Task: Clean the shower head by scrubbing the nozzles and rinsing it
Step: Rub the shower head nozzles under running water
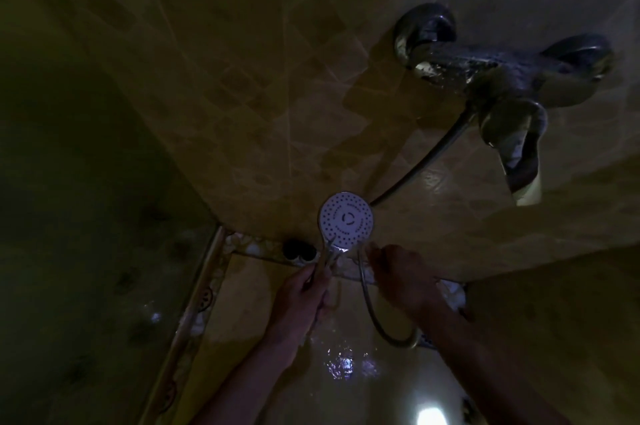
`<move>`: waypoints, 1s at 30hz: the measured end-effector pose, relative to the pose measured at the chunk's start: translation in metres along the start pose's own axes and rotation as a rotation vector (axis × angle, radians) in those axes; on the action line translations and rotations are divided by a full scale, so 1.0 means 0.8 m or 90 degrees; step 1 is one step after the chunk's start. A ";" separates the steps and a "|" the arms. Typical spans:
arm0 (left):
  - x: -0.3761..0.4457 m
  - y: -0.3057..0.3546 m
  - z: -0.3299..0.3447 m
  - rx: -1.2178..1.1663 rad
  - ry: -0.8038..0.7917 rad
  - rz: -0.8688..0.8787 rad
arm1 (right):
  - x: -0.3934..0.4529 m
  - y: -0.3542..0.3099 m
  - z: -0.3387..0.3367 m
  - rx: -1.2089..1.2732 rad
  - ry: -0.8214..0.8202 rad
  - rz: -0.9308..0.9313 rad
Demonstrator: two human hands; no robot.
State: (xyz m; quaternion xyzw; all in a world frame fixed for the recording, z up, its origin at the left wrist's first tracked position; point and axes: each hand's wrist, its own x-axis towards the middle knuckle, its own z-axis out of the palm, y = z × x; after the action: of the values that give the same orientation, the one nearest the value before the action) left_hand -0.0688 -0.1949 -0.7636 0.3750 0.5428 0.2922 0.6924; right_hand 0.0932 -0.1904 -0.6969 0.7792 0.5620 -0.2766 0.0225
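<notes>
**Shower head scrubbed in a dim, tiled stall**

At the 9 o'clock side of the frame, a dark glass panel point(104, 251) meets a patterned tile border point(194, 303) along the floor edge. Just below centre, toward 6 o'clock, the left hand point(304, 300) curls its fingers around a thin brush point(325, 260), whose tip touches the lower rim of the shower head point(346, 218). The round white shower head sits near the middle of the frame, its face of dark nozzles turned up toward the camera. At 5 o'clock from it, the right hand point(401, 277) grips the handle end below the face; its fingers are curled, though the gloom hides exactly how they lie. A metal hose point(377, 317) loops down between the two wrists and another stretch rises toward 2 o'clock, where a wet chrome mixer tap point(502, 74) is mounted on the beige tiled wall point(242, 78). Light glints off the wet floor point(346, 365) at 6 o'clock.
</notes>
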 end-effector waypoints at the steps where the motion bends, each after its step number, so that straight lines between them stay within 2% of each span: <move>1: 0.000 -0.002 0.000 0.006 0.003 -0.005 | -0.006 -0.007 0.004 0.024 -0.006 -0.012; 6: -0.008 -0.005 0.000 0.016 0.016 -0.020 | -0.001 -0.035 -0.004 0.072 0.000 -0.032; 12: -0.009 -0.002 -0.010 0.026 0.009 -0.017 | 0.004 -0.014 -0.017 0.059 0.000 0.011; 16: -0.012 0.001 -0.007 0.022 0.010 -0.008 | -0.014 -0.019 0.005 -0.012 0.061 -0.100; 18: -0.013 0.000 -0.006 0.012 0.008 -0.014 | -0.014 -0.026 0.004 -0.036 0.039 -0.138; 20: -0.015 -0.002 -0.006 0.008 0.008 -0.016 | -0.003 -0.027 0.002 -0.034 0.008 -0.125; 24: -0.018 -0.006 -0.011 0.022 -0.001 -0.019 | 0.010 -0.025 -0.017 0.046 0.006 -0.116; 26: -0.020 -0.004 -0.011 0.024 -0.005 -0.023 | 0.013 -0.015 -0.019 -0.012 0.023 -0.091; 28: -0.021 -0.002 -0.012 0.025 -0.008 -0.016 | 0.007 -0.009 -0.017 -0.046 -0.024 -0.052; 30: -0.021 0.000 -0.010 0.042 -0.002 -0.014 | -0.001 -0.010 -0.008 -0.087 -0.042 -0.084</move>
State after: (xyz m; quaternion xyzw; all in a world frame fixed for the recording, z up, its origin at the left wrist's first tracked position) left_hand -0.0804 -0.2067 -0.7559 0.3919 0.5552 0.2662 0.6836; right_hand 0.0880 -0.1862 -0.6889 0.7276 0.6286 -0.2639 0.0758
